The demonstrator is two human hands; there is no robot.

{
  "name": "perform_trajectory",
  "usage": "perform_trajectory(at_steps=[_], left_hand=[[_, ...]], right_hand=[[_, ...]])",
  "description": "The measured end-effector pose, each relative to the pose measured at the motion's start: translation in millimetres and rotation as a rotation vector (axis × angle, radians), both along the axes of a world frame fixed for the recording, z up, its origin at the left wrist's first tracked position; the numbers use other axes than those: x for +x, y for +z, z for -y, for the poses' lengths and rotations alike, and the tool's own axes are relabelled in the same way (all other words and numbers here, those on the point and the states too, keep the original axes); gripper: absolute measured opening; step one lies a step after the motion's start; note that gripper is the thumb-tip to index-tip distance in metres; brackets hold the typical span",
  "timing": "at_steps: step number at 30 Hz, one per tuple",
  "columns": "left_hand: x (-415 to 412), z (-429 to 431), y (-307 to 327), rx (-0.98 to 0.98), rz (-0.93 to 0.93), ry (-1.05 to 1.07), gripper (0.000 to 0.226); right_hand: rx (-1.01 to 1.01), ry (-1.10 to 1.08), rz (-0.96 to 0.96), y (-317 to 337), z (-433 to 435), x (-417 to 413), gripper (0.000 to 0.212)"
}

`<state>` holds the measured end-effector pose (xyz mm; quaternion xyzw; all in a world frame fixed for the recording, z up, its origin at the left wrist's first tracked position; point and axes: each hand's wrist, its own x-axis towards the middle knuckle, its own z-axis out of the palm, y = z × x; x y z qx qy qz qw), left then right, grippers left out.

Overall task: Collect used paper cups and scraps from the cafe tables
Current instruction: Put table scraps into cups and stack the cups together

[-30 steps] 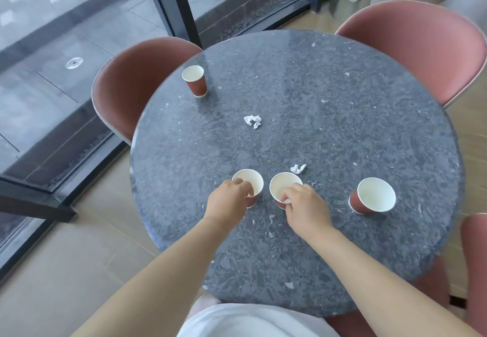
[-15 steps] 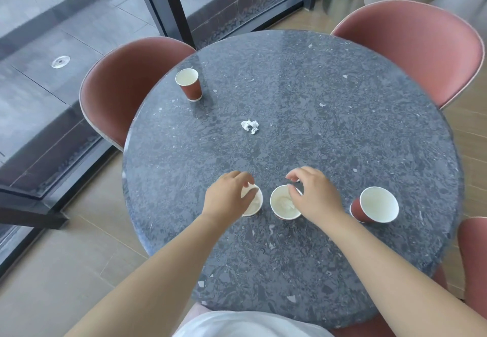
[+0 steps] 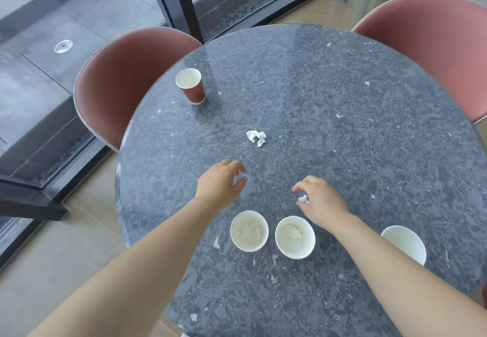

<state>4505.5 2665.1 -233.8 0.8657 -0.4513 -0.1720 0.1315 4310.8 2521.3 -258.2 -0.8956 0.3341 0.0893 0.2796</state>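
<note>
From the head view we look down on a round, dark speckled bench [image 3: 342,131]. A left chair [image 3: 118,78] is tucked against its far left edge and a right chair [image 3: 434,46] against its far right edge. A dark window frame [image 3: 181,1] rises behind them, and tan floor [image 3: 66,244] shows at the left.

The far cup [image 3: 190,86] stands upright near the left chair, its axis vertical, mouth up and red-brown wall toward us. Close to us, the left cup [image 3: 237,220] and middle cup [image 3: 283,247] stand side by side, just apart, with their mouths open toward us. The left cup holds a pale wad [image 3: 250,231], and so does the middle cup. The right cup [image 3: 403,243] sits farther right, and our right forearm covers part of it.

A crumpled scrap [image 3: 256,137] lies mid-bench, its length running left to right. Only bare bench lies between it and the left grip [image 3: 221,186]. That grip is loosely spread and holds nothing, and we cannot tell whether it touches the bench. The right grip [image 3: 320,199], beyond the middle cup, pinches a small scrap [image 3: 303,199] in curled fingers.
</note>
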Motion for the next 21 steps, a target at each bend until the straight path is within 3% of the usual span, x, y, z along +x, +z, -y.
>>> perform_trajectory(at_steps=[6,17,21], left_hand=[[22.1,48.8,-16.2,0.136,0.005,-0.107,0.026],[51.8,118.7,-41.1,0.119,0.075,-0.139,0.048],[49.4,124.5,-50.9,0.2,0.028,-0.164,0.036]], right_hand=[[0.086,0.009,-0.047,-23.8,9.7,9.5,0.029],[0.124,-0.013,0.208,-30.4,35.6,53.5,0.023],[0.132,-0.01,0.237,-30.5,38.4,59.1,0.023]])
